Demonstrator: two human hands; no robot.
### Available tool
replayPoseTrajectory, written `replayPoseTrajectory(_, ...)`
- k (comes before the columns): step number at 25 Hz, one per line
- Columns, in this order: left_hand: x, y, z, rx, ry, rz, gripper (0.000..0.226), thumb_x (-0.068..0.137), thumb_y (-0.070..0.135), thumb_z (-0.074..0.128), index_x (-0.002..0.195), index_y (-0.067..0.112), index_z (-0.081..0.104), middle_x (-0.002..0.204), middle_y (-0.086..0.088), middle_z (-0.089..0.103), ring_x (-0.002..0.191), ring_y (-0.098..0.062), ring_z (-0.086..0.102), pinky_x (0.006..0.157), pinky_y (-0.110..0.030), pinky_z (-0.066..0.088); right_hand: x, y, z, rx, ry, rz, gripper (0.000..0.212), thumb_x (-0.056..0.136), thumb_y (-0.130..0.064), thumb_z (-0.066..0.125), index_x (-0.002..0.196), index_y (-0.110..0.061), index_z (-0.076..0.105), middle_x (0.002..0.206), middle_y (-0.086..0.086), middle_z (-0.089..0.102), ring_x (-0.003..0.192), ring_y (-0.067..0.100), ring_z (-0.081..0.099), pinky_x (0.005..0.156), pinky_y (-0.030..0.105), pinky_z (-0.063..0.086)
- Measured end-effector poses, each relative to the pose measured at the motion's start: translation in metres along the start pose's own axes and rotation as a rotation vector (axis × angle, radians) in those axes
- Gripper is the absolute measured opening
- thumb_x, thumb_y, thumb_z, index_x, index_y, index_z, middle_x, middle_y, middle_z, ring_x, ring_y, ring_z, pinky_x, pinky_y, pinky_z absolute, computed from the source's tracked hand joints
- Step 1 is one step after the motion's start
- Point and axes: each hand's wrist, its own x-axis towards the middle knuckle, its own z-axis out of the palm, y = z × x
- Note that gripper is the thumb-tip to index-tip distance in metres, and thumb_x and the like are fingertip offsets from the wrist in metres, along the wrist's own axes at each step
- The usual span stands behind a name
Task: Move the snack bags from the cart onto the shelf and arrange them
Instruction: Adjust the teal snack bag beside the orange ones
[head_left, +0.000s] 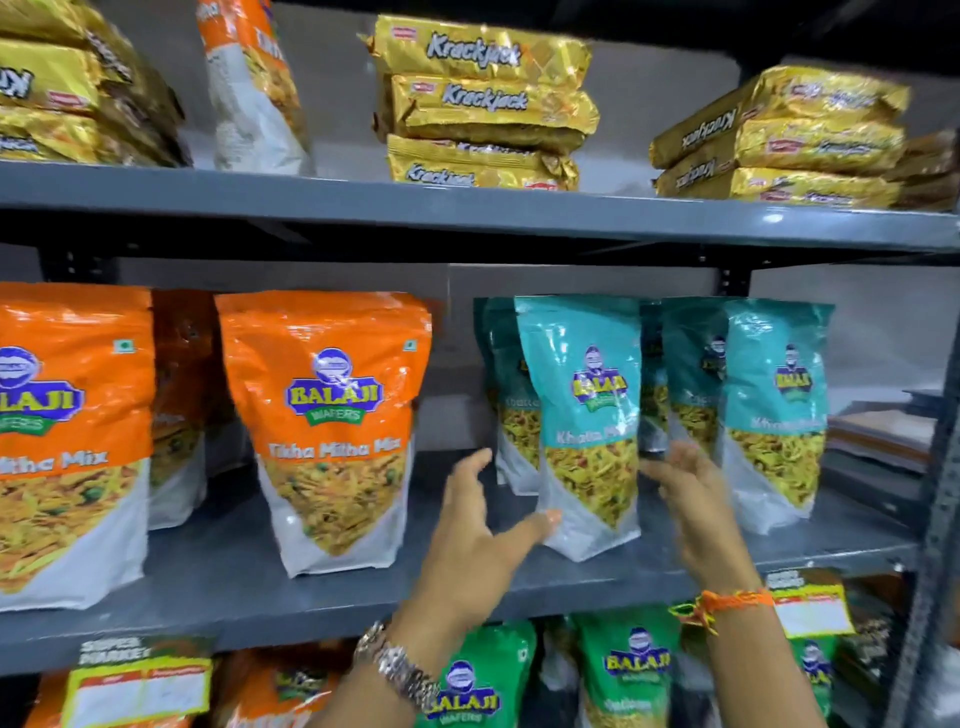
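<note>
A teal Balaji snack bag (587, 415) stands upright at the front of the grey middle shelf (332, 592). My left hand (478, 525) is open just left of it, thumb tip touching the bag's lower left corner. My right hand (696, 499) is open at the bag's right side, fingers spread and blurred. More teal bags (774, 410) stand behind and to the right. Orange Balaji bags (332, 426) stand on the same shelf to the left. The cart is out of view.
Gold Krackjack packs (488, 104) are stacked on the upper shelf (467, 213). Green Balaji bags (628, 670) fill the shelf below, with yellow price tags (140, 686) on the edge. A dark upright post (935, 519) bounds the right side.
</note>
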Motion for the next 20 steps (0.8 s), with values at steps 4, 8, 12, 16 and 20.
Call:
replayPoseTrajectory(4, 0.028, -0.001, 0.067, -0.013, -0.106, -0.1, 0.117, 0.056, 0.055, 0.072, 0.157, 0.025, 0.022, 0.164, 0.005, 0.031, 0.152, -0.011, 0.031, 0.126, -0.038, 0.028, 0.018, 0.0, -0.009, -0.155, -0.337, 0.071, 0.082, 0.084, 0.008, 0.077, 0.152, -0.011, 0.035, 0.141, 0.012, 0.053, 0.117, 0.021, 0.06, 0.092, 0.032, 0.054)
replayPoseTrajectory(8, 0.042, -0.01, 0.084, -0.044, -0.02, -0.092, 0.096, 0.061, 0.036, 0.074, 0.146, 0.032, 0.03, 0.152, 0.001, 0.045, 0.144, -0.015, 0.045, 0.121, -0.044, 0.037, 0.016, 0.015, -0.005, -0.283, -0.382, -0.014, 0.094, 0.075, -0.008, 0.091, 0.149, -0.023, 0.033, 0.131, 0.011, 0.063, 0.11, 0.02, 0.068, 0.082, 0.032, 0.061)
replayPoseTrajectory(12, 0.054, -0.014, 0.079, -0.061, 0.042, -0.115, 0.088, 0.054, 0.036, 0.07, 0.133, 0.034, 0.031, 0.134, 0.006, 0.054, 0.12, 0.006, 0.059, 0.1, -0.02, 0.051, 0.003, 0.013, 0.004, -0.461, -0.303, -0.213, 0.112, 0.05, -0.046, 0.092, 0.146, -0.021, 0.039, 0.135, 0.008, 0.061, 0.129, 0.029, 0.06, 0.102, 0.049, 0.054)
replayPoseTrajectory(16, 0.056, -0.021, 0.076, -0.075, 0.072, -0.114, 0.093, 0.054, 0.037, 0.066, 0.137, 0.03, 0.026, 0.12, 0.019, 0.06, 0.093, 0.024, 0.062, 0.077, -0.005, 0.049, -0.009, 0.014, 0.011, -0.526, -0.265, -0.27, 0.112, 0.053, -0.043, 0.094, 0.147, -0.019, 0.038, 0.125, 0.0, 0.054, 0.13, 0.029, 0.054, 0.09, 0.033, 0.048)
replayPoseTrajectory(20, 0.055, -0.025, 0.074, -0.028, 0.06, -0.152, 0.084, 0.066, 0.02, 0.06, 0.139, 0.038, 0.022, 0.124, 0.019, 0.058, 0.105, 0.012, 0.062, 0.091, -0.02, 0.05, -0.014, 0.014, 0.013, -0.537, -0.241, -0.205, 0.11, 0.058, -0.042, 0.096, 0.146, -0.022, 0.033, 0.135, 0.007, 0.049, 0.129, 0.029, 0.053, 0.088, 0.031, 0.042)
